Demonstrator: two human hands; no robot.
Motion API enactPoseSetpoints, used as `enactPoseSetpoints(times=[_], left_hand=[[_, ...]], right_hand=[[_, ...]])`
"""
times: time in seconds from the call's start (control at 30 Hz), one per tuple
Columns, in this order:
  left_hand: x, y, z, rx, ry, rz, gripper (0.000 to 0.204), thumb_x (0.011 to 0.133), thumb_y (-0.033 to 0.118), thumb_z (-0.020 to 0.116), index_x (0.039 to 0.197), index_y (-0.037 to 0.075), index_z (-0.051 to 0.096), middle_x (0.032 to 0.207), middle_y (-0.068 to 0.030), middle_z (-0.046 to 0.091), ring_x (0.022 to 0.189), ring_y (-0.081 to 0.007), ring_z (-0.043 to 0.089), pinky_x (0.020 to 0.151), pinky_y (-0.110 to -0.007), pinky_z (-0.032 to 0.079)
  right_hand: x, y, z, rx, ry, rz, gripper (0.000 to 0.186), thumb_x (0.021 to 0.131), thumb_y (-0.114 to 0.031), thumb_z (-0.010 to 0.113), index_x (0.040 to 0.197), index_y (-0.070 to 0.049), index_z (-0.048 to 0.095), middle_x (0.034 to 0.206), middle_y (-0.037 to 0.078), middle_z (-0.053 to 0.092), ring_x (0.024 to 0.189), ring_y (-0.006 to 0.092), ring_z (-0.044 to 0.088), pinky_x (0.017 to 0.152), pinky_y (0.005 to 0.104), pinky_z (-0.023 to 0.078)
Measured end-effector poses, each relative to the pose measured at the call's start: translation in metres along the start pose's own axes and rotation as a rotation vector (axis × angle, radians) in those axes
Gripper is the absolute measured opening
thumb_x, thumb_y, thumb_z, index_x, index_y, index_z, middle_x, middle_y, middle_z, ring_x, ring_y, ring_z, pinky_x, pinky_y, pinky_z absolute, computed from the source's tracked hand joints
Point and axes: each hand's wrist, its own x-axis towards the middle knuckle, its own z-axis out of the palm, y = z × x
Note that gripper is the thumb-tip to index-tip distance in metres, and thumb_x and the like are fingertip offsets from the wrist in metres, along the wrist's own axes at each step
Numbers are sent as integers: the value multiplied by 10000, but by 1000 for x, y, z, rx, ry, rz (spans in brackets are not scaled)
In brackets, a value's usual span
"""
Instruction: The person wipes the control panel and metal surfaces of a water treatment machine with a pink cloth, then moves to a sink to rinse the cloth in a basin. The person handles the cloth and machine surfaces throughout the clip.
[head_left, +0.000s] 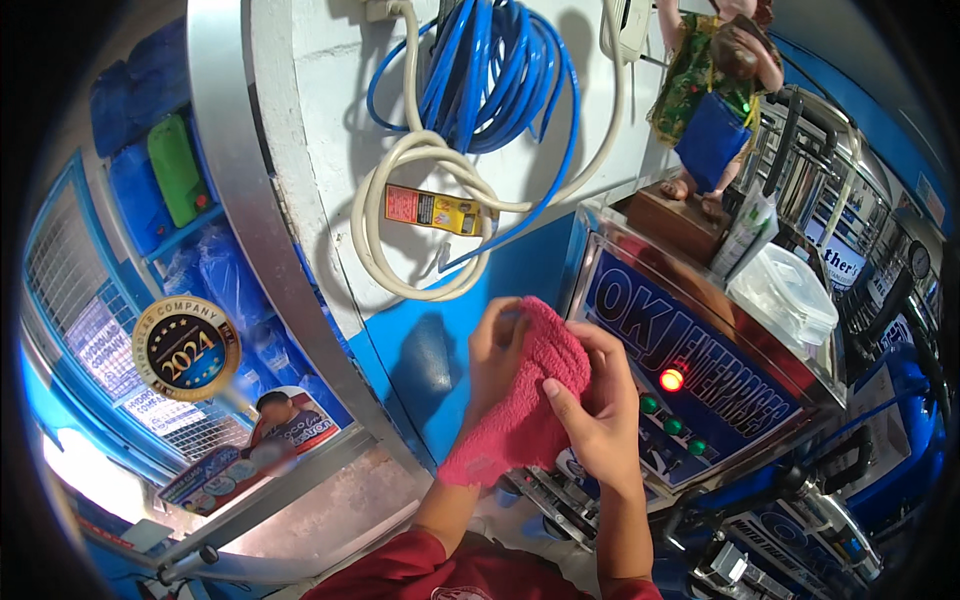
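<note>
Together the left hand [497,350] and right hand [600,415] grip a pink towel [520,405] — both closed on it — beside a blue control panel [690,370].

Bright, even daylight fills the scene, strongest at the overexposed lower-left window opening [85,480]. The coiled cream and blue cables [470,130] cast soft shadows on the white wall. A round red indicator lamp [671,380] glows. Fisheye bending and dark vignetting mark the rim.

Head-worn fisheye, looking down, close on hands [560,390], wall ahead
</note>
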Motion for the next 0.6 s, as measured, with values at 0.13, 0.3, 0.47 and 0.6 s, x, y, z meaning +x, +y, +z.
enactPoseSetpoints(times=[0.13,0.3,0.47,0.6], left_hand=[[25,-11,17,-532,90,188,191,1018,125,589,1185,35,566,1044,-68,644,955,-142,630,827,-276,515],[95,-11,30,-1246,-363,46,266,1044,152,529,1285,43,501,1115,-70,613,1003,-178,619,881,-331,519],[142,-13,72,168,-208,715,563,972,64,538,1503,11,358,1460,-227,402,1359,-383,414,1133,-438,344],[132,4,86,355,-267,1065,771,910,158,619,1561,-7,239,1441,-304,401,1318,-486,411,1110,-496,355]], right_hand=[[23,27,12,76,56,7,558,880,73,641,1392,-1,432,1356,113,503,1312,198,464,1119,347,353],[40,53,30,186,309,-40,331,916,25,613,1246,3,588,1270,87,583,1248,162,493,1075,311,349],[40,72,49,-19,582,-237,322,938,42,589,1259,18,568,1233,69,587,1090,113,560,952,257,441],[40,58,30,-32,694,-335,329,945,44,567,1273,22,565,1224,65,589,1065,103,558,946,257,444]])
